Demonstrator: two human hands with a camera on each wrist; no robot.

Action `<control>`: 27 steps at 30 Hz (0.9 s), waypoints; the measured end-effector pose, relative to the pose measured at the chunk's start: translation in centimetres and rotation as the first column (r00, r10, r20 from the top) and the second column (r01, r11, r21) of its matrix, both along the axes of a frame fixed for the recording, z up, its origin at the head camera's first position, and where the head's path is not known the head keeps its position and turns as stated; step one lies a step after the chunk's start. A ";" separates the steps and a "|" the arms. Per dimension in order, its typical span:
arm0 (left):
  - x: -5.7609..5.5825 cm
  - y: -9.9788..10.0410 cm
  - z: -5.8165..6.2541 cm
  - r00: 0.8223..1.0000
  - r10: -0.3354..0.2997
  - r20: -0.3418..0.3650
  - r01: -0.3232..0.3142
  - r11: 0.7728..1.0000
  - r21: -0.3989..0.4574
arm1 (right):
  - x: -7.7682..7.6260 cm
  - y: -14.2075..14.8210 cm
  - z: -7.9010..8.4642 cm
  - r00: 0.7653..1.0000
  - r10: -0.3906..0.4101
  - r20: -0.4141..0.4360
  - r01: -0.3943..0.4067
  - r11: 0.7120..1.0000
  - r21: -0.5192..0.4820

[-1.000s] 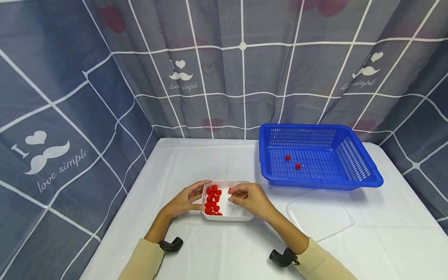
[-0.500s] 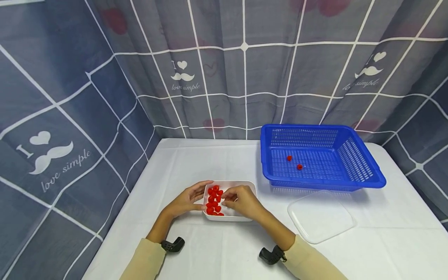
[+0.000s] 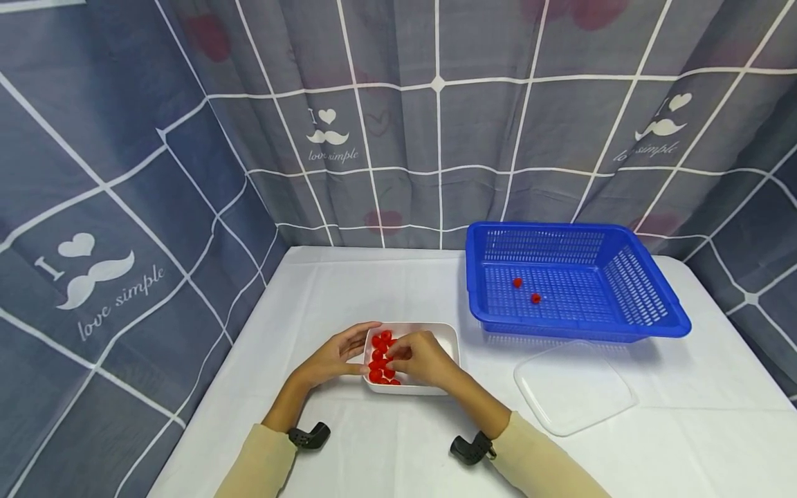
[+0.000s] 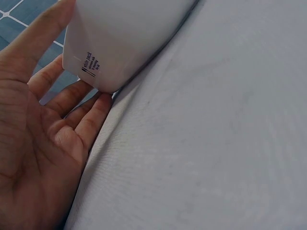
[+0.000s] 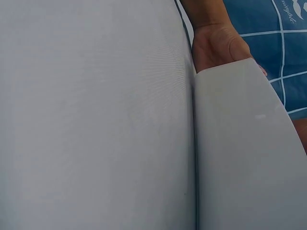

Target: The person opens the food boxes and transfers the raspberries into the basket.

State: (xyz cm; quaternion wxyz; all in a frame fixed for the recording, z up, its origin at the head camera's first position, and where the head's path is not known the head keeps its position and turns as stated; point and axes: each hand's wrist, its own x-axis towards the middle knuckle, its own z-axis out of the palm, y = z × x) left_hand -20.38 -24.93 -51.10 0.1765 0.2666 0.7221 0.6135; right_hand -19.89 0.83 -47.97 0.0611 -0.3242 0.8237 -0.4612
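the left hand (image 3: 330, 356) holds the white box (image 3: 411, 389); the right hand's (image 3: 422, 358) fingers are narrow, red pieces (image 3: 376, 364) just beside them; i cannot tell whether they pinch one.

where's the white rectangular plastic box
In the head view, lower centre: the left hand holds the white box by its left end, left of the blue plastic basket.

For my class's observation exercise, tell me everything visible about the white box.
The white box is rectangular, shallow and open-topped, with rounded corners and a smooth, plastic-looking surface; small dark print marks its outside. It sits upright on the white-covered table. Red pieces crowd its left part. The left grip holds its left end from outside. The right grip is at the red pieces; whether it touches the box is unclear.
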 end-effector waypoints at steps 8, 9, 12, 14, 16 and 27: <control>0.0 0.0 0.2 1.000 -0.014 -0.017 0.015 1.000 0.006 | -0.1 -0.4 0.1 1.000 0.007 -0.028 -0.006 0.999 0.047; 0.0 0.0 0.2 1.000 -0.015 -0.018 0.015 1.000 0.004 | -0.1 -0.4 0.1 0.999 0.009 -0.031 -0.007 0.999 0.051; 0.0 0.1 0.2 1.000 -0.013 -0.015 0.013 1.000 -0.002 | -0.2 -0.5 0.1 0.999 0.011 -0.041 -0.008 0.998 0.064; 0.0 0.1 0.2 1.000 -0.011 -0.017 0.011 1.000 -0.007 | -0.2 -0.5 0.1 0.999 0.008 -0.044 -0.004 0.997 0.072; -0.1 0.2 0.2 1.000 -0.009 -0.018 0.008 1.000 -0.010 | -0.3 -0.5 0.1 0.999 0.002 -0.046 0.002 0.997 0.075; 0.0 0.0 0.0 1.000 0.003 -0.019 -0.003 1.000 -0.024 | -0.3 -1.0 -0.1 0.999 0.001 -0.053 0.004 0.996 0.084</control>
